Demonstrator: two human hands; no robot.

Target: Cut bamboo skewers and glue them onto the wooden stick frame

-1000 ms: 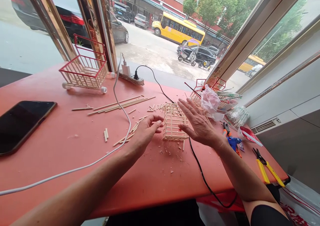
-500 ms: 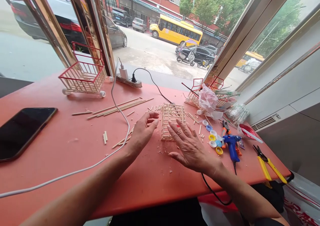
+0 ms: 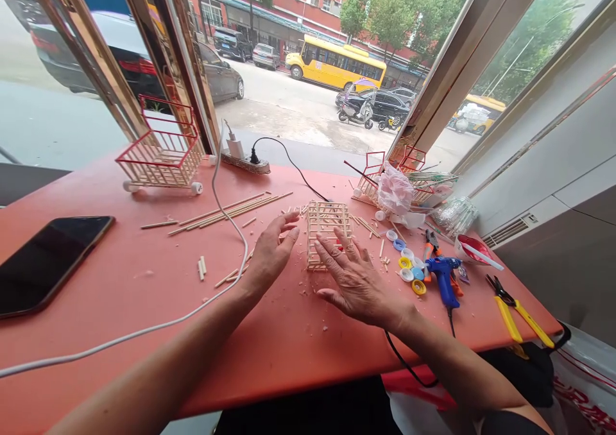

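Note:
A small frame of pale wooden sticks (image 3: 329,214) lies on the red table in front of me, with something red showing beneath my fingers. My right hand (image 3: 353,278) is spread over its lower right part, palm down; whether the palm touches it is hidden. To the frame's left, my left hand (image 3: 273,249) is held with fingers apart and nothing between them. Long loose sticks (image 3: 231,212) lie beyond my left hand, and short cut sticks (image 3: 201,268) are further left. Bottle caps (image 3: 407,262) sit to the right of my right hand.
A blue glue gun (image 3: 445,278), yellow-handled pliers (image 3: 514,310) and a red bowl (image 3: 474,250) are at the right. A finished stick cart (image 3: 163,156) stands back left, near a phone (image 3: 51,262). A white cable (image 3: 192,313) crosses the left side. A power strip (image 3: 245,160) lies by the window.
The camera view has shifted slightly. Both hands keep nearly the same pose around the stick frame, and nothing has been taken hold of or let go.

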